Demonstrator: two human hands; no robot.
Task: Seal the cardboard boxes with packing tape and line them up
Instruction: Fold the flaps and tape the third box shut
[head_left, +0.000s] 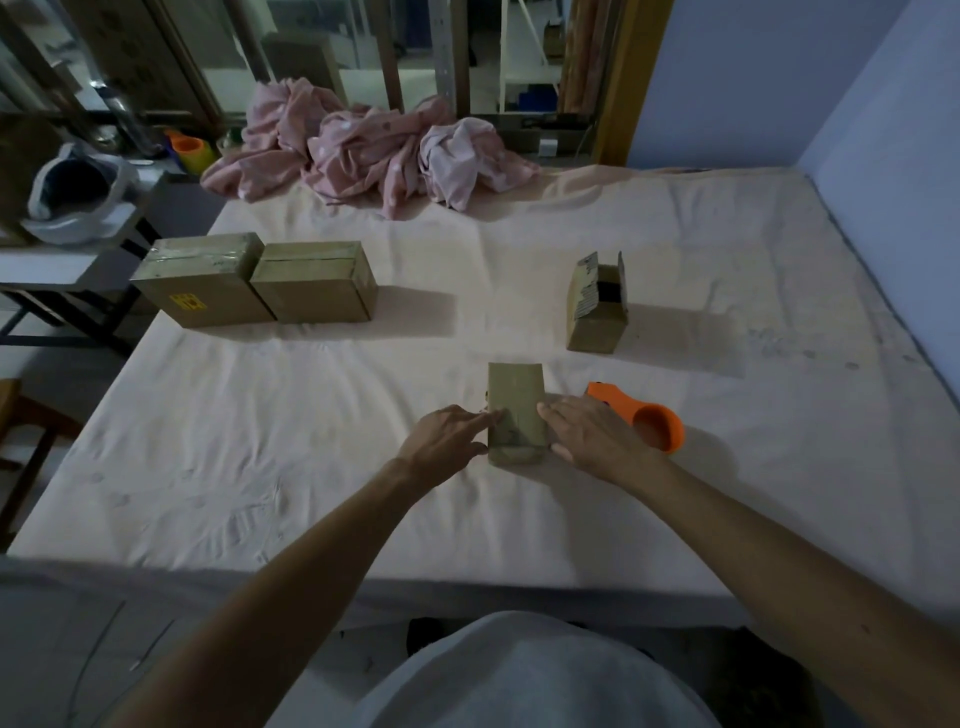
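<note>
A small cardboard box (515, 400) lies on the bed sheet in front of me. My left hand (447, 439) touches its left side with straight fingers reaching onto the top. My right hand (587, 434) presses against its right side, fingers straight. An orange tape dispenser (644, 418) lies just right of my right hand. Two taped boxes stand side by side at the far left, one with a yellow label (200, 286) and one plain (317, 283). A box with open flaps (597, 301) stands at the far right.
A crumpled pink blanket (374, 145) is heaped at the far edge of the bed (260, 426). A side table (62, 260) with a plastic bag stands to the left. A blue wall (883, 156) runs along the right side.
</note>
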